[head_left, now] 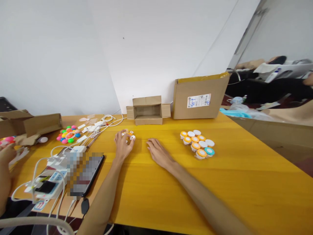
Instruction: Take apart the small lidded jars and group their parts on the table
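Note:
My left hand [123, 145] rests on the yellow table [220, 182] with its fingers curled round a few small white and orange round pieces [130, 134]. A little to the right, my right hand [157, 151] lies flat on the tabletop, fingers stretched out and holding nothing. Further right stands a cluster of several small round caps [197, 143], white, orange and one teal, apart from both hands.
A small open cardboard box [148, 110] and a bigger box [200, 96] stand at the wall. To the left lie colourful balls [68, 134], white cables, a power strip [52, 182] and a phone [84, 174]. Another person's hand [6, 163] shows at the far left edge.

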`<state>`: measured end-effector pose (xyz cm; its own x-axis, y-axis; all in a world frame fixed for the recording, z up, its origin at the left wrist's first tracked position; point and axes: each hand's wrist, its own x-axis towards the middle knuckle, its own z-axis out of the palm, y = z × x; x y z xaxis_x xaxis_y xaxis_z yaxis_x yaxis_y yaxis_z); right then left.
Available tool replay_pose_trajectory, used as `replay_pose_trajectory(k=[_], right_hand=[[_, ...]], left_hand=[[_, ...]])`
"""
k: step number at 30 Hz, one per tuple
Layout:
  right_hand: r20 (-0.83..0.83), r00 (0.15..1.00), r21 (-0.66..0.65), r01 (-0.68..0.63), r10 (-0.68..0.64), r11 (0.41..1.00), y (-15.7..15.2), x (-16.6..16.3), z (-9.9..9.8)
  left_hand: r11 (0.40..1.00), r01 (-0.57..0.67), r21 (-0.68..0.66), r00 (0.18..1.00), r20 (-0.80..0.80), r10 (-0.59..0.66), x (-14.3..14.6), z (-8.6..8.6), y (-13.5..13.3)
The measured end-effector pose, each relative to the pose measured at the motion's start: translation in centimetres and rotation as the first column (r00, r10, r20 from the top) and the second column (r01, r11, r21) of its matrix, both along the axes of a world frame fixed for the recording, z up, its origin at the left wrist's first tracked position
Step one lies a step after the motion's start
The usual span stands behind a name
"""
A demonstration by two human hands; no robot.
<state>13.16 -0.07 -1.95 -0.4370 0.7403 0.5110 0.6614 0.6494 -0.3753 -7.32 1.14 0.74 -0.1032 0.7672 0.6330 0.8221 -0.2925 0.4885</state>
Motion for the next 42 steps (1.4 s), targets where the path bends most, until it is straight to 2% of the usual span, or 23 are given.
replay_pose_trajectory(k=[7, 13, 19, 26, 30, 33, 39, 42], right_hand=[[-0.001, 1.000, -0.001, -0.004, 0.004, 1.000, -0.1, 0.0, 0.3], [0.009, 1.000, -0.016, -0.001, 0.001, 1.000, -0.1, -0.1, 0.4], [0.034, 0.999, -0.017, -0.003, 0.004, 1.000, -0.2, 0.0, 0.5], [0.030, 1.000, -0.009, -0.001, 0.001, 1.000, -0.3, 0.0, 0.6], [0.032, 0.999, -0.013, 0.004, -0.003, 1.000, -0.3, 0.0, 0.7], [0.047, 0.999, -0.011, 0.006, -0.006, 1.000, -0.3, 0.0, 0.7], [0.059, 0.998, -0.013, 0.012, -0.012, 1.000, -0.3, 0.0, 0.7], [0.068, 0.998, -0.012, 0.015, -0.014, 1.000, -0.3, 0.0, 0.7]], left_hand=[[0.992, 0.113, -0.061, 0.986, -0.118, -0.119, 0.7, -0.2, -0.4], [0.989, 0.137, -0.058, 0.989, -0.051, -0.140, 0.6, -0.1, -0.2], [0.997, 0.073, -0.033, 0.997, -0.008, -0.073, -0.3, -0.6, 0.6], [0.991, -0.070, -0.114, 0.981, -0.190, 0.047, -0.9, -1.2, 0.7], [0.991, -0.090, -0.101, 0.969, -0.237, 0.064, -0.9, -1.2, 0.5], [0.997, -0.032, -0.075, 0.967, -0.256, 0.012, -0.4, -0.7, 0.1], [0.964, 0.215, -0.158, 0.892, -0.369, -0.259, 0.9, 0.3, -0.7], [0.963, 0.198, -0.181, 0.887, -0.386, -0.255, 0.8, 0.2, -0.6]])
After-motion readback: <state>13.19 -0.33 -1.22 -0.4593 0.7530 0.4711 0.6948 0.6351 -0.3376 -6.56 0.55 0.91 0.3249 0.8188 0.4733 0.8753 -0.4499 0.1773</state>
